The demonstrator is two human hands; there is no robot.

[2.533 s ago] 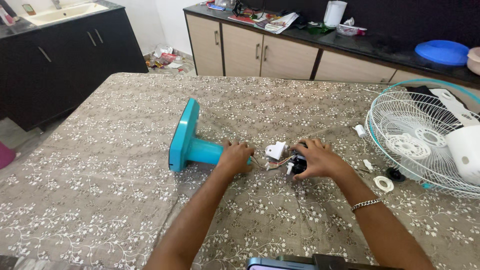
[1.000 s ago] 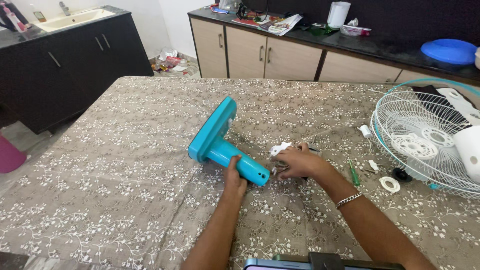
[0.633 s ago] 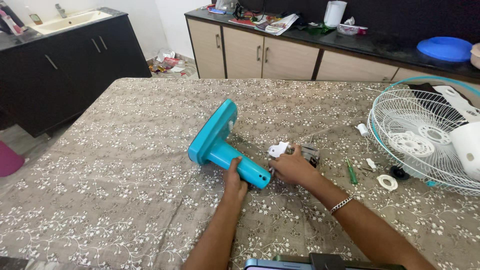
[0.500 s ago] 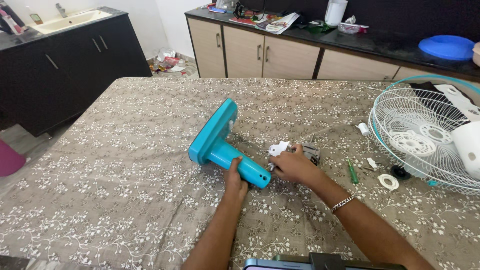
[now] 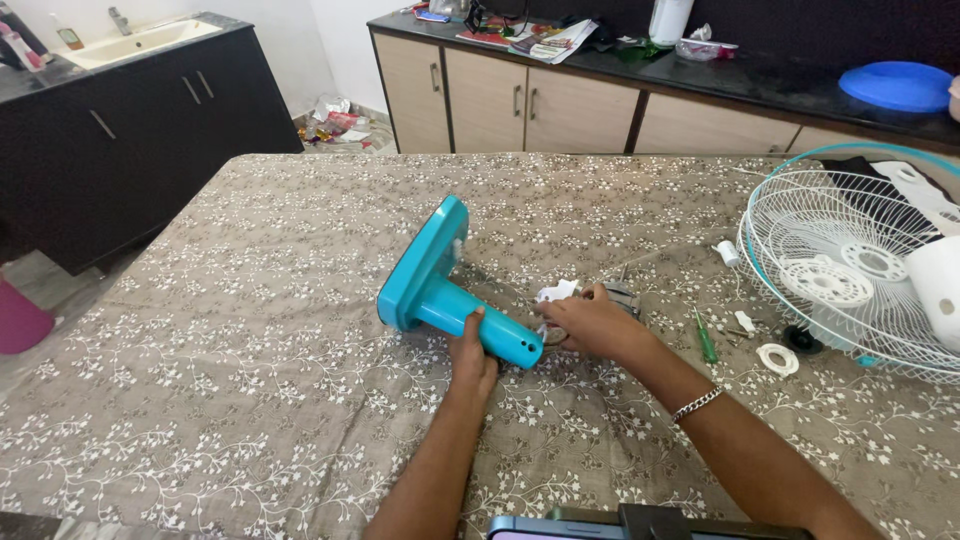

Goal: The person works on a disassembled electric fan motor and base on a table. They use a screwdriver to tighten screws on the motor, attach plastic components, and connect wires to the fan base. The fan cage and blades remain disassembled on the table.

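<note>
A teal fan stand (image 5: 440, 280), base and neck in one piece, lies on its side on the table covered by a grey flowered cloth (image 5: 250, 400). My left hand (image 5: 472, 350) grips the neck near its open end. Just right of that end, my right hand (image 5: 590, 322) closes around a small white and dark part with wires, which the fingers mostly hide.
A white wire fan guard (image 5: 860, 265) with a teal rim lies at the table's right. Between it and my right hand lie a green screwdriver (image 5: 706, 338), a white ring (image 5: 776, 358) and small loose parts. Dark cabinets stand left, a cluttered counter behind.
The stand, earlier pointing right with its base upright at left, has turned so the neck points toward me. My right hand has stayed on the small part at the neck's end.
</note>
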